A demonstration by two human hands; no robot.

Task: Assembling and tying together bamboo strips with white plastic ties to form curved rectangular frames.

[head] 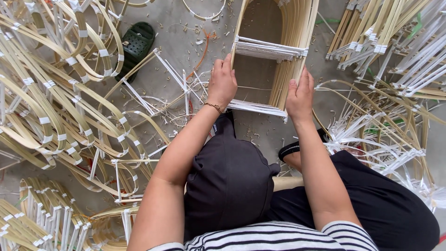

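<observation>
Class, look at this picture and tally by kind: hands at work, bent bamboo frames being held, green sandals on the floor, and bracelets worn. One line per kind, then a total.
Hands: 2, left hand and right hand
Held bamboo frame: 1
Green sandal: 1
Bracelet: 1
Total: 5

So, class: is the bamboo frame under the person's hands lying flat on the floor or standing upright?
Lying flat. The bamboo frame rests lengthwise on the concrete floor, with the left hand and right hand gripping its two sides.

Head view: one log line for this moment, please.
left hand: grips bamboo frame left side | right hand: grips right side | frame: on floor
</observation>
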